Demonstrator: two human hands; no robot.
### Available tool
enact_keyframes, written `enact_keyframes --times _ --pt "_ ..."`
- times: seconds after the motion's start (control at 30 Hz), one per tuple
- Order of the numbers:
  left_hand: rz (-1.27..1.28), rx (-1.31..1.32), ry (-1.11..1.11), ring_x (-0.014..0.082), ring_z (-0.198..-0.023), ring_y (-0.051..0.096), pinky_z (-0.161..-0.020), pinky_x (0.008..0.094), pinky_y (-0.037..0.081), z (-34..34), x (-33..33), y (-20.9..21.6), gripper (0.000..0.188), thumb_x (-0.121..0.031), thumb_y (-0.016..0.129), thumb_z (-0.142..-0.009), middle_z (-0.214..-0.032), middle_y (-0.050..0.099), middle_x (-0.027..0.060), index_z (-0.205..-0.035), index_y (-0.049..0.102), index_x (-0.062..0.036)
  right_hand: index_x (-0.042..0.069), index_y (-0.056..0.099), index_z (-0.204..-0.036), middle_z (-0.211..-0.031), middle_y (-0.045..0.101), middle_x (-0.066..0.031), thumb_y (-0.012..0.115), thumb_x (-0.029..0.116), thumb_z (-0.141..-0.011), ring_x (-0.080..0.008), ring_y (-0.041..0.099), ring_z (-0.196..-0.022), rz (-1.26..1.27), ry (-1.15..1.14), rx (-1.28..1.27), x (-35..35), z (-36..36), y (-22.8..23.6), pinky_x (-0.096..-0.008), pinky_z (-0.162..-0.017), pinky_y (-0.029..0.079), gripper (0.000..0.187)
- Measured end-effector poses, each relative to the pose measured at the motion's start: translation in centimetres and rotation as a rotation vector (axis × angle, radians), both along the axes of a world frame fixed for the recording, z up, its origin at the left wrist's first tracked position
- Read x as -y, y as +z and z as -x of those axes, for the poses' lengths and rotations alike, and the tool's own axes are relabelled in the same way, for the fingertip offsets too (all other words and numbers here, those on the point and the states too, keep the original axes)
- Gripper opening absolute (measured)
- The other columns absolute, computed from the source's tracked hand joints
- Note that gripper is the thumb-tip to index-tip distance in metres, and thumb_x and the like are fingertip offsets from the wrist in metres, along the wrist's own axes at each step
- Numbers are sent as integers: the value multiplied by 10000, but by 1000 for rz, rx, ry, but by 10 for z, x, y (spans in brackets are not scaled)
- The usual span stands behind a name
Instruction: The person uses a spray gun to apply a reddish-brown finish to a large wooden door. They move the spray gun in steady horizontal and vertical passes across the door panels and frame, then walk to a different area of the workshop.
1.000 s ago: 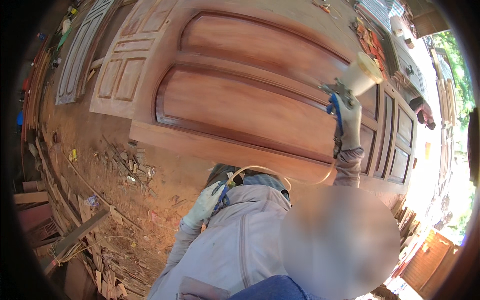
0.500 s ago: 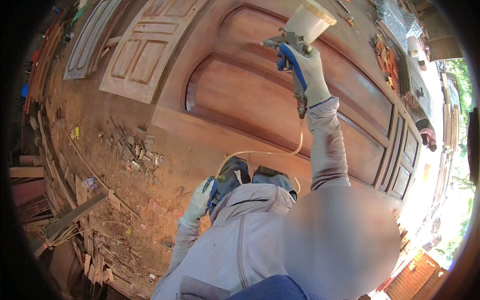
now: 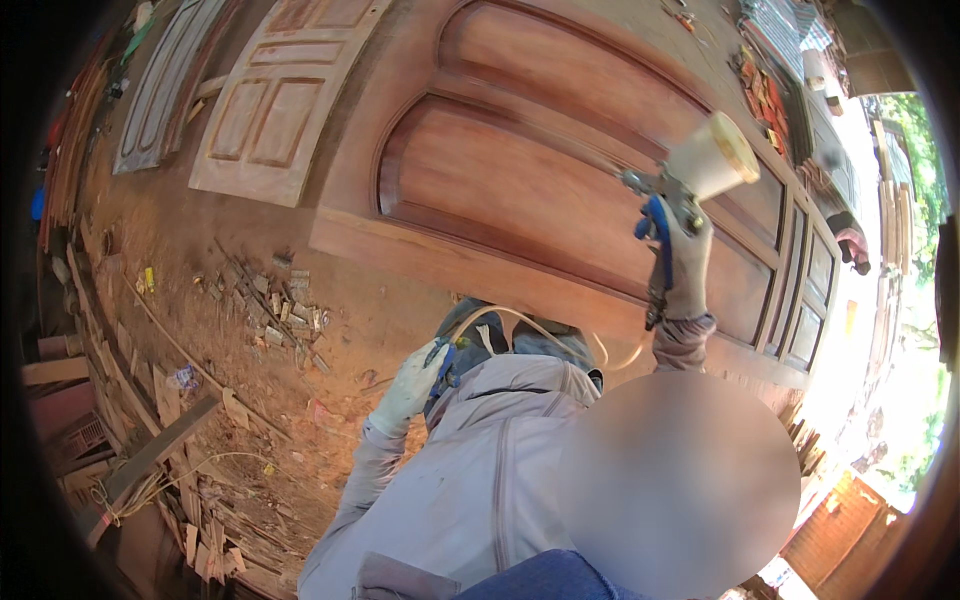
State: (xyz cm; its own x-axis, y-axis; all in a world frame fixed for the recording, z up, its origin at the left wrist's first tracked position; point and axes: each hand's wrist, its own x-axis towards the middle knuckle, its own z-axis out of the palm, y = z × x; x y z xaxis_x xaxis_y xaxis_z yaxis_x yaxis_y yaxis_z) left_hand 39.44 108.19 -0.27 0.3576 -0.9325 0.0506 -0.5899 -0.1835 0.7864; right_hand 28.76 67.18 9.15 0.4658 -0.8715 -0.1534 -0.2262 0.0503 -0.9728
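In my right hand (image 3: 688, 262), gloved in white and blue, is a spray gun (image 3: 664, 185) with a pale cup (image 3: 712, 157) on top. Its nozzle points left over a large reddish-brown panelled wooden door (image 3: 520, 180), apart from the surface. My fingers are wrapped round the gun's handle. Down by my left leg, my left hand (image 3: 416, 382), in a similar glove, is closed round a thin tan air hose (image 3: 545, 322). The hose loops across in front of my legs toward the gun; part of it is hidden by my body.
A paler panelled door (image 3: 270, 110) and a grey door panel (image 3: 165, 90) lie at the far left. Wood scraps (image 3: 285, 305) litter the dirt floor (image 3: 240, 350). A beam (image 3: 160, 450) and stacked offcuts are at the lower left. Orange-red pieces (image 3: 760, 100) lie at the far right.
My right hand has moved right and nearer to me with the spray gun, along the door. The hose has slackened into a lower loop. My left hand has shifted slightly right.
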Motion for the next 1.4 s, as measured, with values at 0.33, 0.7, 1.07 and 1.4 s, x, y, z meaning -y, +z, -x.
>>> enact_keyframes --times 0.33,0.7,1.07,1.4 --pt "-147 -300 -170 390 -1194 537 -1039 421 417 7 29 -20 393 -133 494 -954 -1300 550 255 -1292 539 63 -42 636 -1113 -802 648 -67 681 89 -900 -120 613 -599 111 -435 -49 10 142 18 -250 -500 490 254" --pt "21 -131 -367 436 -1123 567 -990 458 456 29 65 -19 367 -73 518 -914 -1235 569 285 -1248 555 76 13 642 -1043 -800 695 -60 661 91 -924 -106 636 -597 -75 -367 -8 -7 161 17 -204 -441 437 144" --pt "-445 -673 -241 368 -1144 565 -992 402 442 115 155 15 342 -101 471 -982 -1219 591 250 -1265 550 73 12 666 -1023 -788 689 -48 676 99 -907 -99 631 -583 14 -533 10 75 297 0 -213 -471 443 145" --pt "-64 -40 -541 438 -1102 564 -1011 453 440 214 213 -6 395 -88 516 -911 -1212 570 287 -1279 550 51 -7 652 -1066 -802 679 -42 682 128 -909 -108 636 -583 99 -673 -47 153 457 -10 -215 -475 477 210"
